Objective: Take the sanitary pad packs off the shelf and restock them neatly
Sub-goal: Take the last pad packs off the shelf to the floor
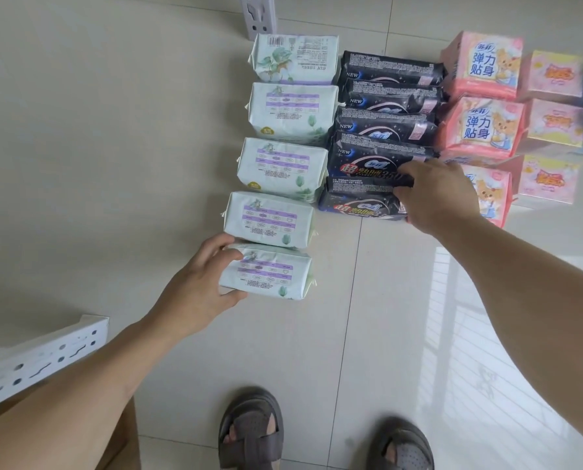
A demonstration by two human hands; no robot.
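Down on the tiled floor, the left hand (202, 283) clasps the nearest green pack (266, 274) by its left end, thumb and fingers curled round it; its long axis runs rightward from that grip. The right hand (439, 195) grips the nearest black pack (358, 201) at its right end.

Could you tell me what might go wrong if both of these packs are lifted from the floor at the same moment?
1. The right hand pinches only the end of the nearest black pack, which leans against the black pack behind it; lifting may topple that overlapping row.
2. The left hand grips the nearest green pack by one end, so it may sag or slip.
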